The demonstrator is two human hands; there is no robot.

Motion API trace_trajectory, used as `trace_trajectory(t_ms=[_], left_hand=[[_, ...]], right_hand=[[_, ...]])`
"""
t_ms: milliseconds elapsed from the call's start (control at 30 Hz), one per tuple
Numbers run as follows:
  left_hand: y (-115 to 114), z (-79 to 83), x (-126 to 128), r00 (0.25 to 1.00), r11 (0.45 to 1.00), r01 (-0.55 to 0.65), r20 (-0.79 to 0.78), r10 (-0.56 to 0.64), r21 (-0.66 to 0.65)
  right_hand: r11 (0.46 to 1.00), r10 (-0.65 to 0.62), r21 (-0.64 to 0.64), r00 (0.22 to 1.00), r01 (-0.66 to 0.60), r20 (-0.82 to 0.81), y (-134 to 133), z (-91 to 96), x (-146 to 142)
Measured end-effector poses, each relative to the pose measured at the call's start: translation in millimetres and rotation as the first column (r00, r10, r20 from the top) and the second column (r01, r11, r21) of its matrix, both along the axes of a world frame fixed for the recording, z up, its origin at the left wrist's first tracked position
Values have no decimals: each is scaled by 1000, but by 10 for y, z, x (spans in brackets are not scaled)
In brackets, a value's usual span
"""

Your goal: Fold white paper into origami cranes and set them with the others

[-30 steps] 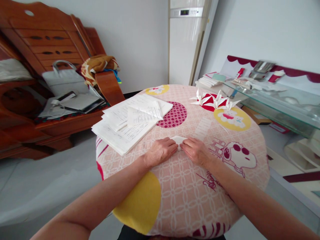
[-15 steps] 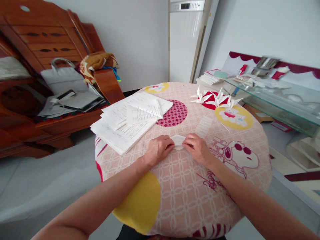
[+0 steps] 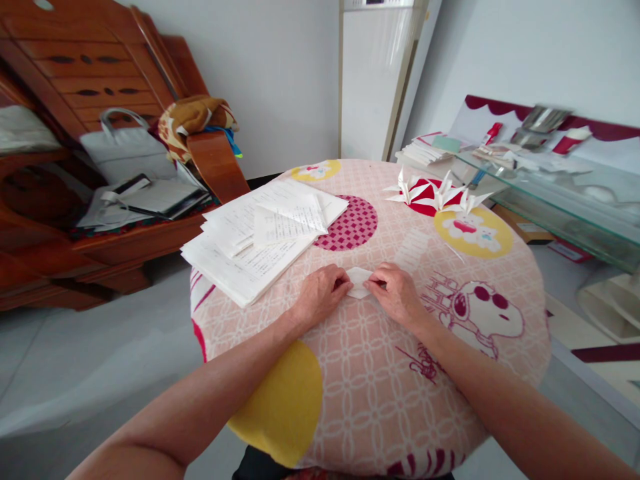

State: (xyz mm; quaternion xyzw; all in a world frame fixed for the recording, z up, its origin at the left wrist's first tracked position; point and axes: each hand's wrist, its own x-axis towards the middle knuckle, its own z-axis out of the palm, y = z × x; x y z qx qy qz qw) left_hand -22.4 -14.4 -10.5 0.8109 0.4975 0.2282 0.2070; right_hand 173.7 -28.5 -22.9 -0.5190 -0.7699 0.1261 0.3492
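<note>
A small piece of folded white paper lies low over the table's middle, between my two hands. My left hand pinches its left end with thumb and fingers. At the right end, my right hand has its fingertips closed on the paper. Its middle shows between the hands, while both ends are covered by fingers. Several white folded paper cranes stand together at the far right of the table. Left of my hands is a stack of printed sheets with a loose folded sheet on top.
The round table wears a patterned pink cloth. On the right stands a glass shelf bearing metal bowls and papers. A wooden sofa at the left holds a grey bag and a cloth.
Both hands keep hold of the folded paper and have barely moved. The view has shifted slightly, so the far objects sit a little higher in the picture.
</note>
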Motion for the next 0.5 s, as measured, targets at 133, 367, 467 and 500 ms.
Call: trace_trajectory(t_ms=[133,367,467,500], left_hand=[[3,-4,21,1000,1000,-12,-20,12,9],[8,3,84,990,998,-64,-123,67,29],[16,30,105,981,995,-90,-168,94,29],[20,38,110,979,995,-94,-178,97,28]], right_hand=[[1000,-4,10,1000,3,9,5,-6,1],[999,-39,-10,999,39,10,-21,17,-37],[998,-52,-22,998,53,31,-25,27,-58],[998,-56,-22,998,57,39,-24,27,-63]])
